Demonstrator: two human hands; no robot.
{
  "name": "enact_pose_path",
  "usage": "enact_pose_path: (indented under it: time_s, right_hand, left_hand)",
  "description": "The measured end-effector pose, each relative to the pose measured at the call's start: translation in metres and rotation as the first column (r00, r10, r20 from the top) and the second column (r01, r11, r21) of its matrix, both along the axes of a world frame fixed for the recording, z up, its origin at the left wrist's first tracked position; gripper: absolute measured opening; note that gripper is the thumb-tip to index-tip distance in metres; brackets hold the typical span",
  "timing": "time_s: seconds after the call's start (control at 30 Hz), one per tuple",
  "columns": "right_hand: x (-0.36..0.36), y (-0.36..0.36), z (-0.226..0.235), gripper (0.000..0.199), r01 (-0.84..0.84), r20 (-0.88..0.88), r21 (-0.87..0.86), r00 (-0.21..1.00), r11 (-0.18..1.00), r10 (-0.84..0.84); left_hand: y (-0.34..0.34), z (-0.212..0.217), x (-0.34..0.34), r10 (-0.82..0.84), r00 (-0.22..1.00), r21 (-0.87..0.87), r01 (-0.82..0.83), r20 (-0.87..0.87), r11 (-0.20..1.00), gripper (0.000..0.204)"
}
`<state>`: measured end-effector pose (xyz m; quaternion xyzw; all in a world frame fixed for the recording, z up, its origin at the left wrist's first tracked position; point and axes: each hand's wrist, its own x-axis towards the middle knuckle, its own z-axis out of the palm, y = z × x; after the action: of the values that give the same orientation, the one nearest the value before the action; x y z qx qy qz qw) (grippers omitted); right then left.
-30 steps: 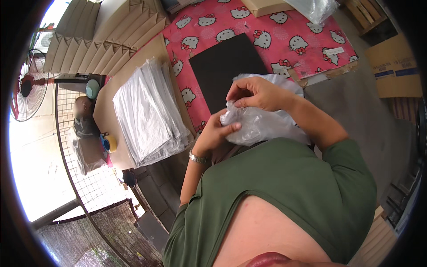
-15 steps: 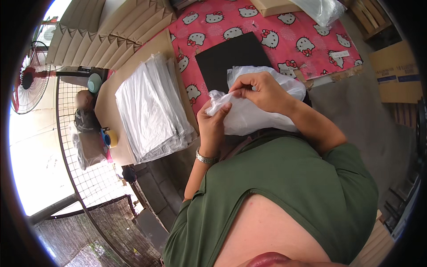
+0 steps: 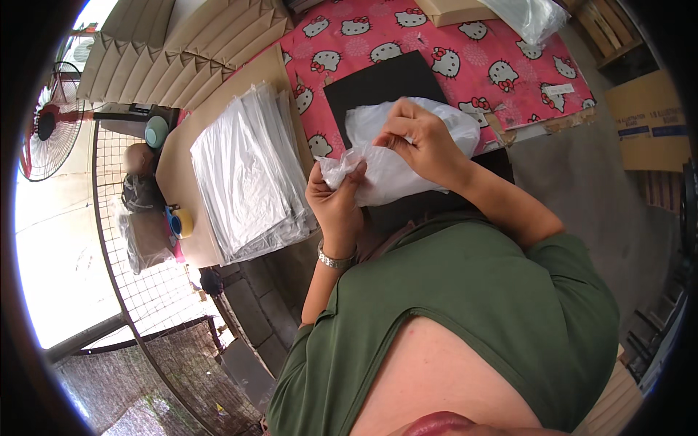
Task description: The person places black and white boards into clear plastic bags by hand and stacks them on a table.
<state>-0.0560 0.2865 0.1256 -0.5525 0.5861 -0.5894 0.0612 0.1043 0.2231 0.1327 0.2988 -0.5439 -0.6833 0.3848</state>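
Observation:
A thin white translucent plastic bag [image 3: 400, 174] lies crumpled across my front, between my two hands. My left hand [image 3: 336, 205], with a metal watch on its wrist, pinches the bag's gathered end between thumb and fingers. From the right, my right hand [image 3: 430, 145] reaches over the bag, its fingers curled and thumb pressed in at the bag's upper edge. Under and beyond the bag is a flat black board [image 3: 385, 80], partly covered by it; more black shows at the bag's near side.
Left of my hands, a stack of clear plastic sleeves [image 3: 251, 174] rests on brown cardboard [image 3: 178, 196]. A tape roll [image 3: 179, 221] sits beside it. Folded brown cardboard [image 3: 153, 73] is piled at far left. The pink patterned tabletop [image 3: 480, 65] carries a plastic bundle [image 3: 534, 22]. A carton [image 3: 647, 120] stands right.
The bag has shifted left and slightly away from me. My left hand has moved left with the gathered end, widening the gap between my hands.

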Motion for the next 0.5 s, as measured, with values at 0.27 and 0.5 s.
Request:
enact_pose_path:
  time_s: [0.27,0.5]
  right_hand:
    - [0.011,0.004,0.002,0.023,-0.632,0.964,-0.02,0.193,0.775,0.182]
    - [-0.03,0.034,-0.005,0.019,-0.874,0.736,-0.01,0.322,0.485,0.596]
  left_hand:
    - [-0.008,-0.002,0.009,-0.116,0.992,0.248,0.102,0.044,0.963,0.018]
    - [-0.028,-0.006,0.057,-0.145,0.987,0.412,0.163,-0.074,0.897,0.031]
